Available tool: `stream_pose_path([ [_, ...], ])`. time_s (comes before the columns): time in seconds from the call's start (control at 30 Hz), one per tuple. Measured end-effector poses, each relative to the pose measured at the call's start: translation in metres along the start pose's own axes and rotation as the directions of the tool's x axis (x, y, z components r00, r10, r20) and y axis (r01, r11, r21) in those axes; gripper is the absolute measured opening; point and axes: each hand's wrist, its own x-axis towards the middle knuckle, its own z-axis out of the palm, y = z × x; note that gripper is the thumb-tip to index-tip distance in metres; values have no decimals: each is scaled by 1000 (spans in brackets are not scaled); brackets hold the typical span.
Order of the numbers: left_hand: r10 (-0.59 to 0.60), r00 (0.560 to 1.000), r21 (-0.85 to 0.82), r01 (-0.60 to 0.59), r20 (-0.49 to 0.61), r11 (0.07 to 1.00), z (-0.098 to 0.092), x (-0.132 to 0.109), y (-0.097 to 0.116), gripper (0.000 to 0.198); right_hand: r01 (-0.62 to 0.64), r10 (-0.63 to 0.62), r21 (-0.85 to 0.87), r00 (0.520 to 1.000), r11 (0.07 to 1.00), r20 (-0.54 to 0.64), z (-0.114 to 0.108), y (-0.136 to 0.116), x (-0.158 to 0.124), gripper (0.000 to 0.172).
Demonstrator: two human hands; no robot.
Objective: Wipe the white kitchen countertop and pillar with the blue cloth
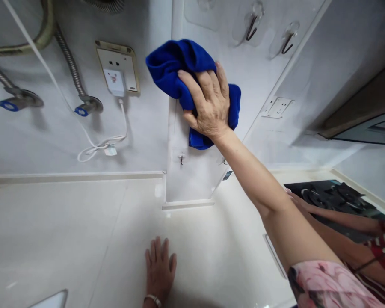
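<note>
My right hand (208,102) presses a crumpled blue microfiber cloth (176,62) against a white wall panel (188,179), its fingers spread over the bunched fabric. A pink patterned sleeve (324,286) covers the upper part of that arm, which reaches in from the lower right. My left hand (159,271) lies flat and palm down on the white countertop (83,231), holding nothing, with a metal bangle (153,300) on its wrist.
A co-worker's arm (340,216) in a red-striped sleeve reaches towards a black gas hob (330,196). Nearby are a wall socket (117,70) with a plugged-in white cord, braided steel hoses (71,64) on blue-marked valves, and adhesive wall hooks (253,28).
</note>
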Motion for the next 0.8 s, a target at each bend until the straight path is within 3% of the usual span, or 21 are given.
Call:
stream_pose_path([
  [0.17, -6, 1000, 17, 6, 29, 1000, 3, -3, -3, 61, -139, 131, -17, 962, 990, -238, 33, 0, -46, 61],
  [0.27, -8, 999, 29, 7, 39, 1000, 5, -4, -5, 60, -198, 191, 8, 935, 980, -299, 45, -7, -71, 56],
  [0.4, 2, 998, 43, -4, 59, 999, 3, -3, -5, 57, -287, 287, 41, 922, 957, -260, 56, -23, -101, 53],
  [0.63, -4, 994, 62, -3, 109, 998, -4, 0, -3, 55, -360, 331, -64, 903, 931, -273, 74, -58, -139, 46],
  [0.8, -21, 991, 46, 15, 133, 999, -7, 3, -2, 55, -435, 436, 22, 898, 900, -63, 88, -82, -157, 44],
])
